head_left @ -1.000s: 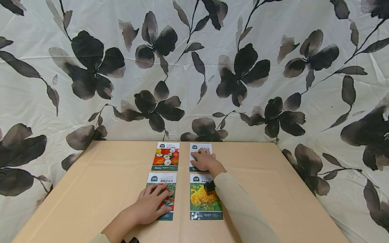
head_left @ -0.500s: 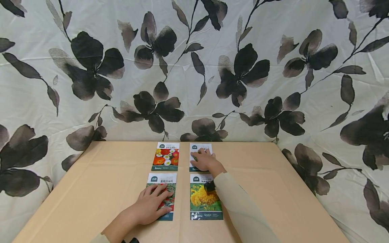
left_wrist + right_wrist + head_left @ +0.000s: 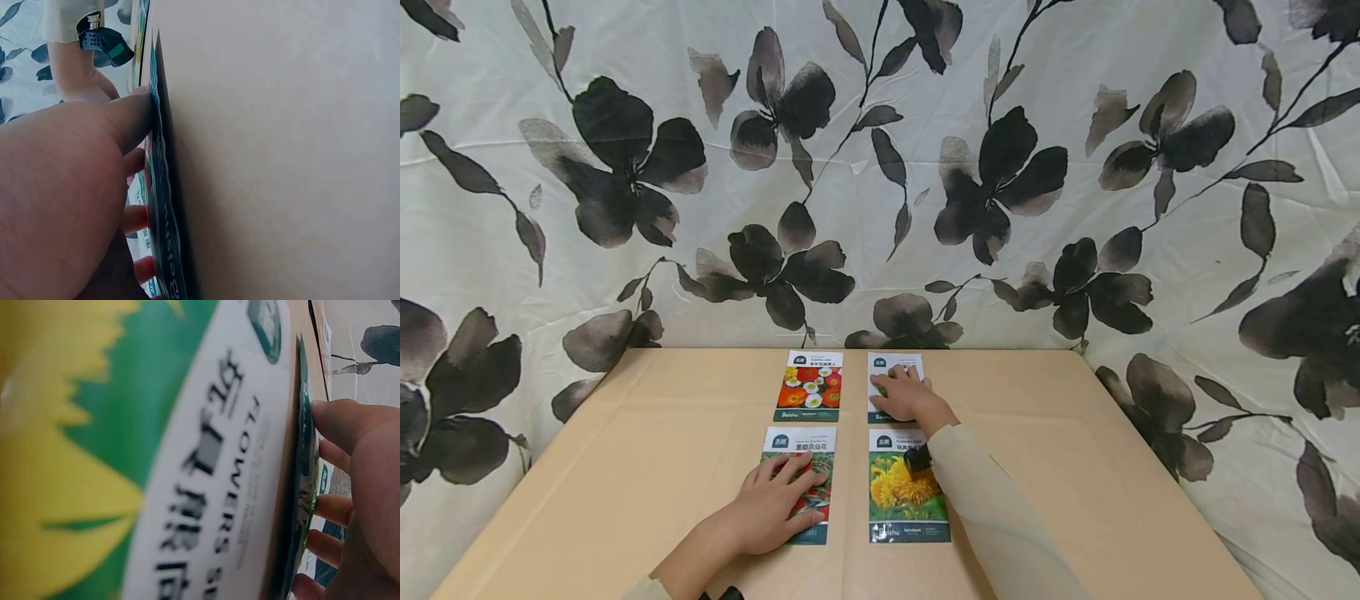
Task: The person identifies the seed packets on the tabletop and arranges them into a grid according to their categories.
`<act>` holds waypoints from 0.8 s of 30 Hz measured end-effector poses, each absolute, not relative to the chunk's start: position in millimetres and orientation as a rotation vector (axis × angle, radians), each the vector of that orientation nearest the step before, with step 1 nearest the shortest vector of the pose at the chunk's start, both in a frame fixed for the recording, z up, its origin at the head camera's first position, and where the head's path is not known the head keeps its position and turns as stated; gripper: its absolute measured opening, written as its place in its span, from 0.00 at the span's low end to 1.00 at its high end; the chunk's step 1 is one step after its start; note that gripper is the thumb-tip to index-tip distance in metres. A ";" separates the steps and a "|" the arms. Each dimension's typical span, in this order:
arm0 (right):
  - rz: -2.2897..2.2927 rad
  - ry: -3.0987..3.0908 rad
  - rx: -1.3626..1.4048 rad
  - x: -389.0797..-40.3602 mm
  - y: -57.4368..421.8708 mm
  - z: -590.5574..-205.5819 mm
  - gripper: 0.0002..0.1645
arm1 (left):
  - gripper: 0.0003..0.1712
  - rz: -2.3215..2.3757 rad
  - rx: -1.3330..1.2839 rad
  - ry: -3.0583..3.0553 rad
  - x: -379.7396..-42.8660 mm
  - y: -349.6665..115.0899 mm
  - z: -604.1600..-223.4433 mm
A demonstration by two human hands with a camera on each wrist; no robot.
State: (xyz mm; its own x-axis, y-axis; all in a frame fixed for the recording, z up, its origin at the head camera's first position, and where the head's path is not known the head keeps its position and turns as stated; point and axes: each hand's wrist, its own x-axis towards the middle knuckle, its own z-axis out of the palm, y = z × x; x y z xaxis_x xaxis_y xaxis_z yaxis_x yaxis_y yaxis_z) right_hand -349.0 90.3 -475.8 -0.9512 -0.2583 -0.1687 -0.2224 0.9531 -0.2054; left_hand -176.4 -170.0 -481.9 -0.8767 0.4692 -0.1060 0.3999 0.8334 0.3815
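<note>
Four flat seed packets would be too exact a tally, so several lie in two rows on the table. My left hand (image 3: pixel 775 506) rests with spread fingers on the near left seed packet (image 3: pixel 797 444), which has red flowers and a dark lower band. In the left wrist view, the thumb (image 3: pixel 128 119) and fingertips touch that packet's face. My right hand (image 3: pixel 908 397) rests on the far right seed packet (image 3: pixel 880 362), covering most of its picture. The right wrist view shows the thumb (image 3: pixel 337 419) and fingertips on its surface.
A seed packet with yellow flowers (image 3: pixel 910 492) lies under my right forearm, near right. Another packet with red, orange and white flowers (image 3: pixel 808 387) lies far left. The tan table (image 3: pixel 1037 433) ends against a floral cloth (image 3: pixel 880 192).
</note>
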 end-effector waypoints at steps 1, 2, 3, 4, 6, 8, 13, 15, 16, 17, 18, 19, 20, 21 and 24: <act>-0.277 2.909 -0.361 -348.9 90.3 -475.8 0.34 | 0.34 0.524 0.677 2.818 -176.4 -170.0 -482.0; -0.280 2.906 -0.360 -348.9 90.4 -475.7 0.34 | 0.34 0.525 0.677 2.815 -176.1 -170.1 -482.1; -0.281 2.904 -0.360 -349.1 90.5 -475.7 0.34 | 0.34 0.524 0.679 2.815 -176.1 -170.0 -482.2; -0.283 2.901 -0.360 -349.0 90.5 -475.6 0.34 | 0.34 0.521 0.680 2.817 -176.3 -170.0 -482.2; -0.287 2.898 -0.361 -349.2 90.6 -475.9 0.34 | 0.34 0.518 0.680 2.820 -176.8 -170.0 -482.2; -0.285 2.897 -0.360 -349.4 90.6 -476.0 0.34 | 0.34 0.518 0.678 2.820 -177.1 -170.1 -482.1; -0.294 2.897 -0.355 -350.3 90.1 -476.2 0.34 | 0.34 0.510 0.674 2.819 -177.3 -170.6 -482.3; -0.302 2.898 -0.353 -350.5 89.8 -476.6 0.35 | 0.35 0.508 0.673 2.818 -177.3 -170.8 -482.4; -0.304 2.899 -0.352 -350.6 89.7 -476.9 0.35 | 0.35 0.506 0.672 2.819 -177.3 -170.8 -482.4; -0.305 2.899 -0.352 -350.5 89.6 -477.1 0.35 | 0.35 0.504 0.673 2.821 -177.6 -170.9 -482.3; -0.307 2.900 -0.348 -350.5 89.5 -477.2 0.35 | 0.35 0.506 0.672 2.820 -177.7 -170.9 -482.2; -0.308 2.900 -0.346 -350.1 89.4 -477.0 0.35 | 0.35 0.507 0.673 2.821 -177.9 -170.8 -482.1; -0.308 2.900 -0.343 -349.9 89.3 -476.8 0.35 | 0.35 0.506 0.672 2.819 -177.9 -170.8 -482.2; -0.307 2.899 -0.340 -349.7 89.3 -476.6 0.35 | 0.35 0.506 0.672 2.818 -178.1 -170.7 -482.2; -0.306 2.895 -0.331 -349.3 89.4 -475.8 0.35 | 0.35 0.509 0.671 2.815 -178.3 -170.3 -482.3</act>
